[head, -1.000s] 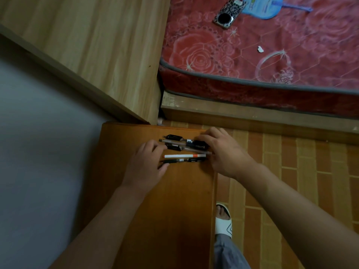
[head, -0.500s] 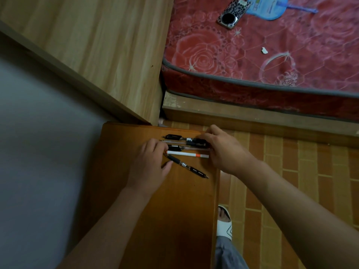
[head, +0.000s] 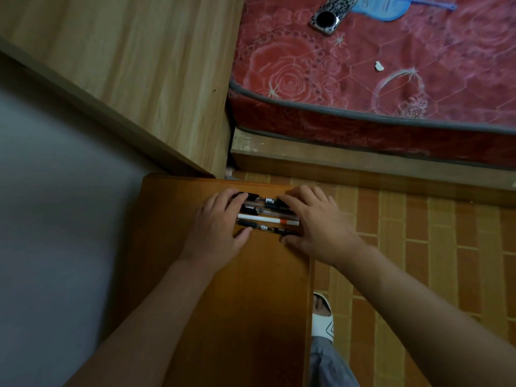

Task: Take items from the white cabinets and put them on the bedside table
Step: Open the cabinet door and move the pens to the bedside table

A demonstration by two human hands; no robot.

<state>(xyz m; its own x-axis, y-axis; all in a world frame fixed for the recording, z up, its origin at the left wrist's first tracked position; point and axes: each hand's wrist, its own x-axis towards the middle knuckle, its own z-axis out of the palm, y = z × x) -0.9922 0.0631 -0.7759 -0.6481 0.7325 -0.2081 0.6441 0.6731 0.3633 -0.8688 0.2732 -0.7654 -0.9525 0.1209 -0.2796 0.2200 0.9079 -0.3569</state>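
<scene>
Head view: pens (head: 268,216) already lie on the desk (head: 237,303); left hand (head: 216,227) and right hand (head: 315,222), fingers spread flat, square them up.

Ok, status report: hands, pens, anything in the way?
Left hand and right hand open, bracketing the pens. Pens lie side by side on the bedside table. Nothing in the way.

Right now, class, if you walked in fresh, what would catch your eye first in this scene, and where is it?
First, the two hands, left hand and right hand, pressing a row of pens together from either end, at the far end of the orange-brown bedside table. Next, the red rose-patterned mattress at top right, with a leopard-print phone lying on it.
</scene>
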